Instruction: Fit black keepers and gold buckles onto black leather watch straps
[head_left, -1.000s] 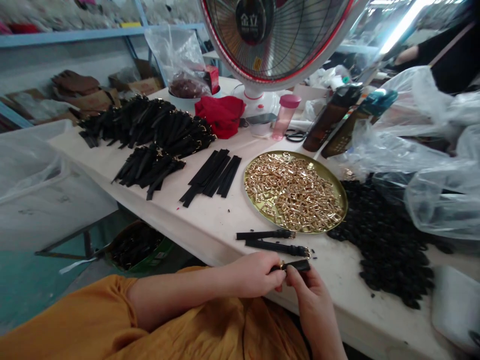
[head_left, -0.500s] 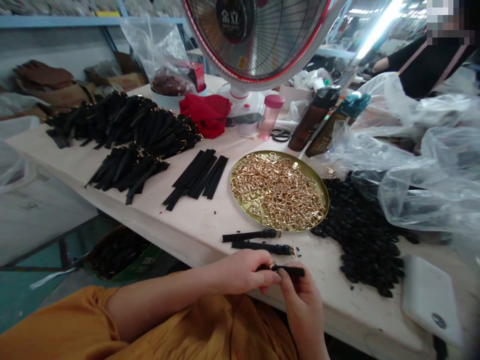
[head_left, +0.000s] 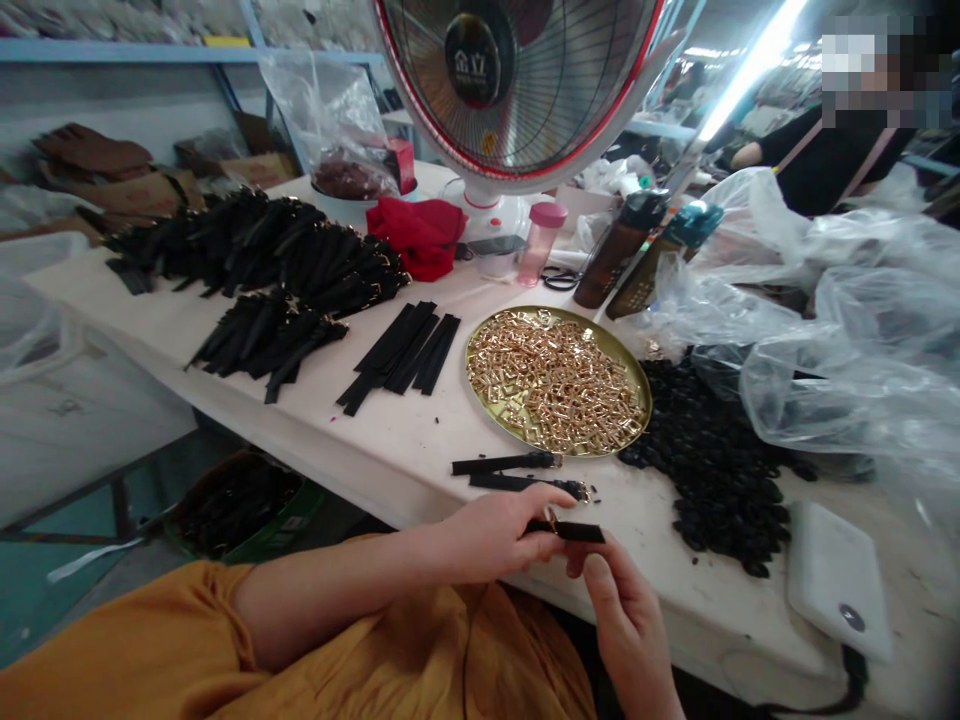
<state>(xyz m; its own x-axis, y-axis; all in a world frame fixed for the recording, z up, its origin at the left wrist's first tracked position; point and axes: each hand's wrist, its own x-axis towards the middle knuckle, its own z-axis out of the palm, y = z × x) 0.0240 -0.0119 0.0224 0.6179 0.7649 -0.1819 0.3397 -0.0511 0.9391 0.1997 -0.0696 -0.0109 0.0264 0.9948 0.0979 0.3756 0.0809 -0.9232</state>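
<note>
My left hand (head_left: 499, 537) is closed on a short black strap (head_left: 579, 531) with a gold-coloured buckle at its near end, pinched between thumb and fingers. The strap's free end points right, over the fingertips of my right hand (head_left: 628, 605). That hand has its thumb lifted apart from the strap, and its fingers touch or lie just under it. Beyond my hands, two black straps with gold buckles (head_left: 510, 463) lie side by side on the table. A round gold tray (head_left: 480, 398) full of small gold buckles (head_left: 559, 380) stands behind them.
Black loops (head_left: 712, 470) are heaped right of the tray, near a white power bank (head_left: 836, 575) with a cable. Plain black straps (head_left: 409, 345) and piles of buckled straps (head_left: 255, 245) lie left. A fan (head_left: 517, 90), bottles (head_left: 622, 250) and plastic bags (head_left: 840, 330) stand behind; another person is far right.
My right thumb has come away from the strap and the right hand has shifted slightly down and right. My left index finger has lifted, showing more of the buckle. The view has shifted slightly.
</note>
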